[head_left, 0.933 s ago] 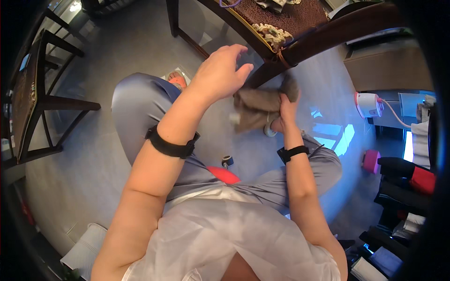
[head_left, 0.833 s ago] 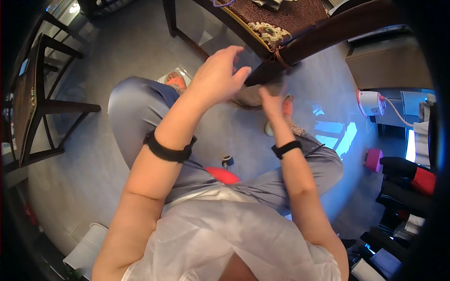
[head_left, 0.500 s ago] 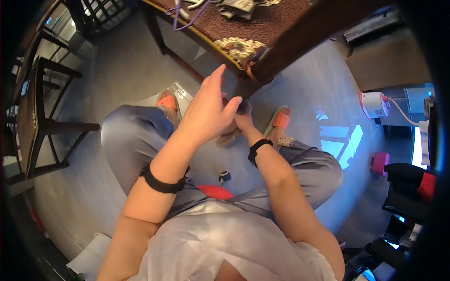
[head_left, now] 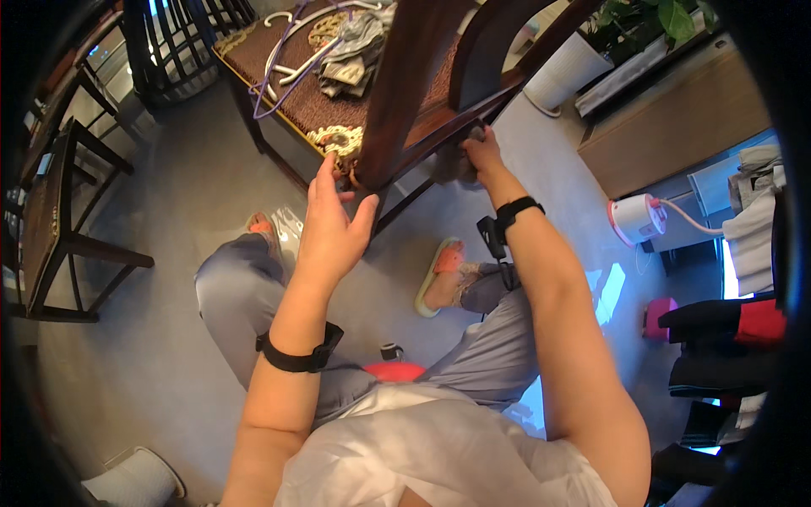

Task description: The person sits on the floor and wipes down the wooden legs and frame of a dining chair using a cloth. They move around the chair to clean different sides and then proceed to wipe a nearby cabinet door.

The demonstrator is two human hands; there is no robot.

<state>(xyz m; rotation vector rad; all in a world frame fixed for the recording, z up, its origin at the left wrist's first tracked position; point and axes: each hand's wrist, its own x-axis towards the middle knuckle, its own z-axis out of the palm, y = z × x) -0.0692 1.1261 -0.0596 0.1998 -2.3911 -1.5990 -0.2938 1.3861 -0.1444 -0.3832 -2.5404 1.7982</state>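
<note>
**Right hand [head_left: 484,154] has the grey-brown cloth [head_left: 454,167], left hand [head_left: 332,232] holds nothing**

Cloth is low behind the chair back [head_left: 397,93], just past the bottom rail, off to the front right. Edges blurred, so can't tell what kind of piece it is.

Right grip: fingers closed on 1 end, loose part lying to the left of the hand. Likely a 1-ended hold because a soft thing will trail from a single pinch. Rail and post hide some of it.

Left grip: wide open, thumb well away from the fingers, nothing in it. Fingertips sit at the chair seat's [head_left: 432,100] front corner; can't tell if they touch. Probably up there for balance, since the right arm does the reaching.

Seat works as a tabletop: white and purple hangers [head_left: 287,73] lie loose by a crumpled grey cloth pile [head_left: 351,63]. Looks like parking within arm's reach.

Knees apart, giving both forearms room; orange slipper [head_left: 448,258] planted on the floor, likely for support.

White steamer-like appliance [head_left: 638,220] stands well apart at right, near dark clothes [head_left: 705,321], hose running towards pale cloth.
</note>
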